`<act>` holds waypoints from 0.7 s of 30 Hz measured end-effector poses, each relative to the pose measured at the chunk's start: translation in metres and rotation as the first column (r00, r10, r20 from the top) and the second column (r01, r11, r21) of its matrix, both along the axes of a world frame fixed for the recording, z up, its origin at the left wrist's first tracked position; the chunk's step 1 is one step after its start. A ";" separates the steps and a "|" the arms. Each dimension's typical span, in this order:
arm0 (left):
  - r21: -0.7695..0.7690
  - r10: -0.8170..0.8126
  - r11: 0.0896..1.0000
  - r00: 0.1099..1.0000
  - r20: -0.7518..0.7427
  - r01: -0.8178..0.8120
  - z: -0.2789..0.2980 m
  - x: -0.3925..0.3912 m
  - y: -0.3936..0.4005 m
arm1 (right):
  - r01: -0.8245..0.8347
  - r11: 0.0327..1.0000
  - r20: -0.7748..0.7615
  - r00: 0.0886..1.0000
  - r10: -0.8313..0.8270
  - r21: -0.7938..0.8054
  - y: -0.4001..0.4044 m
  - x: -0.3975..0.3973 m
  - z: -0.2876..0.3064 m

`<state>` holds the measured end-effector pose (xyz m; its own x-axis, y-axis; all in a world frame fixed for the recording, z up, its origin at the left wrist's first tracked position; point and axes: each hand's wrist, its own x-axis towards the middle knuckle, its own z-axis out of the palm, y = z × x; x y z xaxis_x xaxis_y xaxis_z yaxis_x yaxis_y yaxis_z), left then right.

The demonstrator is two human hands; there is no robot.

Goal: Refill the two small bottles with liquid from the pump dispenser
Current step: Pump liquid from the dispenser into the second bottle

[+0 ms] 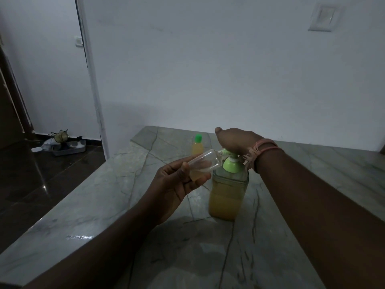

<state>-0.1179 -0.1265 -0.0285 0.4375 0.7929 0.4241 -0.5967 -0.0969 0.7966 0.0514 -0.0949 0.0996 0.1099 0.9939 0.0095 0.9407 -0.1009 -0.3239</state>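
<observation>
A clear pump dispenser [228,197] with a green pump head and yellow liquid stands on the marble counter [104,205]. My right hand [235,140] rests palm down on top of the pump head. My left hand [177,184] holds a small clear bottle [205,161] tilted on its side, its open mouth against the green spout; a little yellowish liquid lies at its lower end. A second small bottle [197,145] with a green cap and yellow liquid stands upright behind, apart from both hands.
The counter's left edge drops to a dark tiled floor [41,174]. A grey tray with oddments [66,147] lies on that floor by the wall. A white wall stands close behind the counter.
</observation>
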 end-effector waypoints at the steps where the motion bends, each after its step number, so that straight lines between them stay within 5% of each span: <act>1: -0.005 -0.003 1.000 1.000 0.002 0.003 0.001 0.000 -0.001 | 0.001 1.000 0.004 1.000 -0.001 0.002 0.001 0.000 0.001; 8: 0.002 -0.001 1.000 1.000 -0.005 0.001 -0.002 -0.001 0.003 | 0.015 0.999 -0.111 0.994 -0.012 0.033 0.002 0.002 -0.009; 21: -0.004 0.004 1.000 1.000 -0.009 -0.004 0.001 -0.001 0.000 | -0.007 0.999 -0.038 0.999 0.009 0.041 -0.003 0.004 -0.008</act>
